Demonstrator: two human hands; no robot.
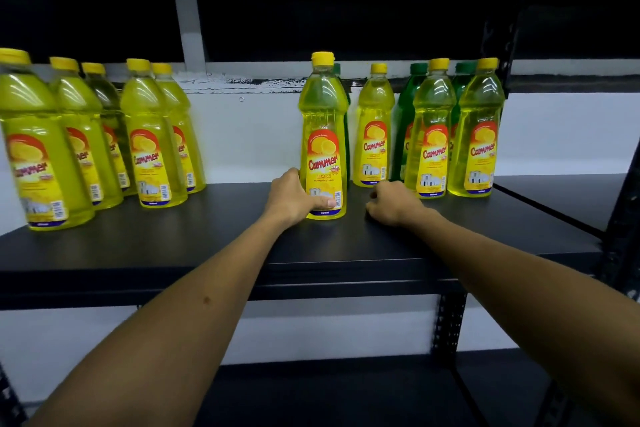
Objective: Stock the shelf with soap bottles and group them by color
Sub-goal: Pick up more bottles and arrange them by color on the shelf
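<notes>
yellow soap bottle (323, 135) stands upright at mid-shelf (214, 236): clear plastic, yellow cap, red-and-yellow lemon label. left hand (294, 196) grips its base. right hand (393, 203) rests on the shelf just beside, fingers curled, holding nothing.

This looks like a shop or stockroom: a black metal rack with a slotted post (450, 322) carries a dark shelf (207, 236) against a white wall (249, 142), lined with many identical labelled yellow bottles (152, 135) and several green bottles (405, 114) of dishwashing liquid.
</notes>
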